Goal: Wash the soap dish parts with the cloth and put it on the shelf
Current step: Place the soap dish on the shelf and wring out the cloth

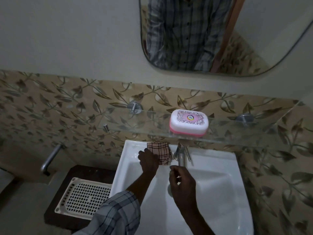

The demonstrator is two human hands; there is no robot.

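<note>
Soap dish (189,123): sat closed, white lid on pink base, on the glass shelf (152,133) above the sink (220,184).
Cloth (160,154): checked, lay on the sink's back rim, left of the tap (181,156).
Left hand (148,162): rested on the cloth's left edge; whether it gripped the cloth could not be told.
Right hand (182,181): held over the basin just under the tap spout, fingers loosely curled, holding nothing.
Tray (84,195): white perforated, lay left of the sink.
</note>
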